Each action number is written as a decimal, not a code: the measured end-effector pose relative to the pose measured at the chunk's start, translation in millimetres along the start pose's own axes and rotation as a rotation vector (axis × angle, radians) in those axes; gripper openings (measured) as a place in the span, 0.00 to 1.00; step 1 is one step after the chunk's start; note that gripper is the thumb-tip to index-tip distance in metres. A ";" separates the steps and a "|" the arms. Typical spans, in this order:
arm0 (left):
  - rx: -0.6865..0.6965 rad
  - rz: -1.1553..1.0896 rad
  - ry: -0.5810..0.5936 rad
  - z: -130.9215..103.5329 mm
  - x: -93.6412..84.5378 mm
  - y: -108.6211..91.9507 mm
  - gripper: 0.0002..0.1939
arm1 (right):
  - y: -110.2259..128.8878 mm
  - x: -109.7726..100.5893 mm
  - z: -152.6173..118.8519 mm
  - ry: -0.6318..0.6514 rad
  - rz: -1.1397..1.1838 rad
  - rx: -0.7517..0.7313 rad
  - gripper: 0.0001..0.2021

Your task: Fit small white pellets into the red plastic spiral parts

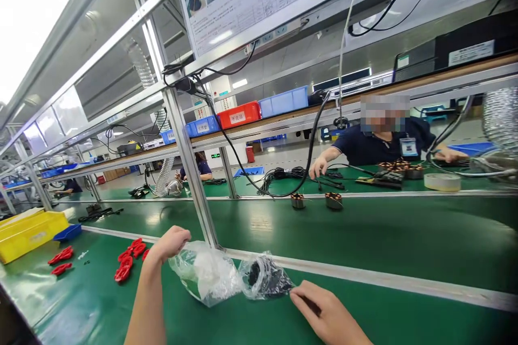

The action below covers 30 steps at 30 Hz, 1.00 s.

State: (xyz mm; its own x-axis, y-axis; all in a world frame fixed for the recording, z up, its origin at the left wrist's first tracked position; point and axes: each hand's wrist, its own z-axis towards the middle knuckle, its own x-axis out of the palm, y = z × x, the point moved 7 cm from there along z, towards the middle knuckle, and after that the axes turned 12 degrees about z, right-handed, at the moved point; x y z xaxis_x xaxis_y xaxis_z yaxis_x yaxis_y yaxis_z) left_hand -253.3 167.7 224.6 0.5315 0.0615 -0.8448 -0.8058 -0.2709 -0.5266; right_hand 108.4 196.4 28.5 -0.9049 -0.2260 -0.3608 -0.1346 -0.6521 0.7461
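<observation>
Clearly both forearms are cut off at the bottom edge, and the dark contents of the clear plastic bag (265,277) stay hard to make out. Right hand (324,312) pinches the bag's near corner, fingers together; left hand (170,242) grips its bunched far end. Beyond them, open green mat (364,237) reaches a co-worker (380,143).

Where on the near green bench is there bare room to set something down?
Bare green mat lies right of the right hand. More lies near the front edge, between the left hand and the yellow bin. Crowded: red parts and plastic bags.
</observation>
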 end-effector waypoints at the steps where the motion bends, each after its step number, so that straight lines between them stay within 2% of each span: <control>1: -0.058 0.077 -0.011 2.6 -3.5 12.5 0.24 | 4.1 3.2 -0.3 0.027 -0.009 -0.014 0.20; 3: -0.149 0.197 0.026 10.2 2.7 30.8 0.24 | 10.6 7.0 0.2 0.068 -0.025 -0.034 0.19; 6: -0.200 0.331 0.124 26.0 27.1 39.3 0.22 | 12.5 5.0 1.9 0.057 -0.034 -0.028 0.19; 10: -0.152 0.405 0.170 47.7 55.4 27.2 0.18 | 10.9 -0.9 0.6 0.033 -0.050 -0.026 0.18; 14: -0.013 0.408 0.176 56.0 68.0 8.2 0.14 | 14.8 -5.2 -2.1 0.021 -0.120 -0.062 0.17; 18: 0.180 0.398 0.165 47.5 63.8 -10.0 0.10 | 23.4 0.7 2.1 -0.025 -0.194 -0.159 0.14; 21: 0.256 0.408 0.127 38.6 55.4 -20.0 0.11 | 30.8 23.6 11.7 -0.002 -0.274 -0.248 0.14; 24: 0.263 0.455 0.096 31.1 51.3 -25.6 0.03 | 32.0 57.4 25.7 0.085 -0.315 -0.235 0.23; 26: 0.235 0.490 0.058 27.1 48.2 -27.0 0.09 | 30.2 73.1 35.9 0.101 -0.234 -0.172 0.21; 28: 0.201 0.510 -0.016 23.1 41.7 -28.8 0.13 | 29.7 77.5 45.5 0.081 -0.117 -0.128 0.11; 30: 0.184 0.508 -0.120 18.0 32.3 -33.8 0.13 | 30.4 67.2 54.7 0.028 -0.027 -0.102 0.08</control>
State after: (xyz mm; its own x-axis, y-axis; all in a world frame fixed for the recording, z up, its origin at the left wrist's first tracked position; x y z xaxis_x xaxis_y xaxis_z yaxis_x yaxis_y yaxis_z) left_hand -213.6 196.1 213.4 0.0395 0.0792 -0.9961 -0.9911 -0.1235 -0.0491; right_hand 21.4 201.0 57.6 -0.8895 -0.2268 -0.3968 -0.1156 -0.7282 0.6755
